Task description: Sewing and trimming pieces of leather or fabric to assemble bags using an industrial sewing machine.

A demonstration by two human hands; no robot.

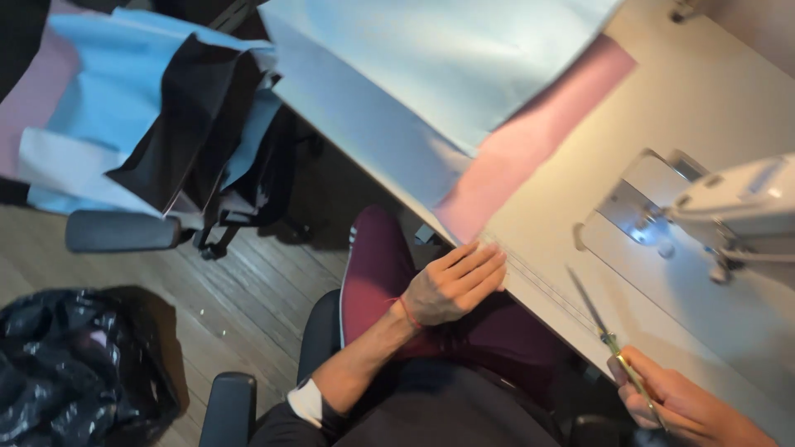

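Left hand (454, 285) lies flat, fingers straight and together, on the tabletop (704, 91) edge, fingertips just short of the pink cloth (530, 141). Right hand (683, 406) is clenched round thin scissors (609, 339), blades pointing toward the sewing machine (737, 207).

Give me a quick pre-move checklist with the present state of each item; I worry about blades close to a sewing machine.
1. Right hand grips the scissors: ok, fingers closed round the handle.
2. Scissor blades shut: ok, they show as one thin line.
3. Blade tip clear of the left hand: ok, apart, tip points toward the sewing machine.
4. Left hand flat at the table edge: ok, holding nothing.
5. Pink fabric and light blue fabric clear of the needle: ok, both lie away from it.
6. Needle stopped: cannot tell.
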